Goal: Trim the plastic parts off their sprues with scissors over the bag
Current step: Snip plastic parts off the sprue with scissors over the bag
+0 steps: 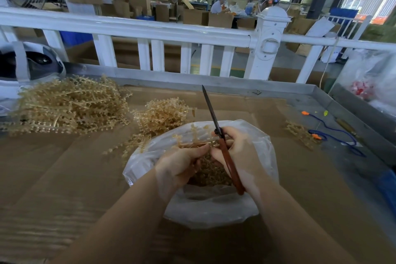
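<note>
The person's two hands work together over an open clear plastic bag (214,210) that sits on the cardboard-covered table (64,178), near its front edge. The right hand (237,152) is curled round the red handles of the scissors (227,156); the dark blades point up and away toward the far side and appear closed together. The left hand (182,165) has its fingers curled, pinching a tan plastic sprue (192,141) that lies across the bag's mouth, just left of the scissor handles. The fingertips of the two hands are nearly touching. Inside the bag, below the hands, lies a heap of small tan cut parts (210,176).

To the far left on the table rests a large pile of untrimmed sprues (70,107); a smaller pile (162,113) sits between it and the bag, touching the bag's far rim. A single loose sprue piece (300,133) lies well to the right, near a blue cord with orange ends (334,135). A white railing (150,34) runs along the far side of the table. At the far left edge sits a white helmet with a dark visor (32,64). A second clear bag holding red and white items (368,83) stands at the far right.
</note>
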A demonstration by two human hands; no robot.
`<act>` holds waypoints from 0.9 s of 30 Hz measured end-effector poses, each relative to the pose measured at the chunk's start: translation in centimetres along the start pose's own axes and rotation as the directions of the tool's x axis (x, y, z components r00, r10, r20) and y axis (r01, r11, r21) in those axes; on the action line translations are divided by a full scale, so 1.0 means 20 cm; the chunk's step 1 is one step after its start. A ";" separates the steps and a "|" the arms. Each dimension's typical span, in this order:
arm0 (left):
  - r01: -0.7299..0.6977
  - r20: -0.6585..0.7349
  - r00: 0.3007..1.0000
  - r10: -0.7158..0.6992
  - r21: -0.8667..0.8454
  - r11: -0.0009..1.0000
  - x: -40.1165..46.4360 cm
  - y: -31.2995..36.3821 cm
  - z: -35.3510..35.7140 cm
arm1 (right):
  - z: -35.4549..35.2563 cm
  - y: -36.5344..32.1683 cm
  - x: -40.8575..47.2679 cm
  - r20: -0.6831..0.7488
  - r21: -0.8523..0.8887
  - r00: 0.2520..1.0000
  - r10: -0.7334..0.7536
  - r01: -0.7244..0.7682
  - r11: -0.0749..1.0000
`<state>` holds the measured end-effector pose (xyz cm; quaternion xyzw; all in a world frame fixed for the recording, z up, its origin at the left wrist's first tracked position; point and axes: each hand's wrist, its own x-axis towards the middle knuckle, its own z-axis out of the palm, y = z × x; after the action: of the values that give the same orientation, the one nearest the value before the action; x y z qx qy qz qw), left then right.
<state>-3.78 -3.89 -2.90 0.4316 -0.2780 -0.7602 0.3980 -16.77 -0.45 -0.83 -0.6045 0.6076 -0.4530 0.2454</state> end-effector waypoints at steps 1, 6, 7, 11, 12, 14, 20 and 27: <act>-0.005 -0.013 1.000 0.005 0.010 1.000 0.00 -0.01 0.00 | 0.00 0.00 0.00 0.009 -0.024 1.000 -0.020 0.020 1.000; -0.045 -0.041 0.998 0.047 0.038 0.998 0.01 -0.02 -0.01 | 0.00 -0.01 0.00 0.041 -0.073 0.997 -0.062 0.065 0.995; -0.050 -0.046 0.998 0.052 0.031 0.998 0.01 -0.03 -0.01 | -0.01 -0.02 -0.01 0.053 -0.071 0.997 -0.063 0.067 0.995; -0.053 -0.026 0.998 0.054 0.026 0.998 0.00 -0.02 -0.01 | -0.02 -0.03 -0.01 0.085 -0.050 0.995 -0.061 0.065 0.997; -0.049 -0.014 0.999 0.049 0.026 0.998 0.00 -0.02 0.00 | -0.02 -0.03 -0.01 0.090 -0.056 0.994 -0.070 0.075 0.996; -0.037 -0.001 0.999 0.037 0.030 0.999 -0.01 -0.01 0.00 | -0.02 -0.03 -0.01 0.095 -0.069 0.992 -0.084 0.091 0.994; -0.037 -0.012 0.999 0.037 0.008 0.999 0.01 -0.01 0.00 | -0.03 -0.02 0.00 0.105 -0.042 0.993 -0.058 0.062 0.997; -0.072 0.008 0.997 0.072 0.052 0.996 0.01 -0.01 -0.01 | -0.03 0.00 0.00 0.141 -0.065 0.985 -0.098 0.108 0.992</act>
<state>-3.67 -3.98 -3.28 0.4292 -0.3146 -0.7392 0.4127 -17.24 -0.28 -0.47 -0.6735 0.5732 -0.3999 0.2409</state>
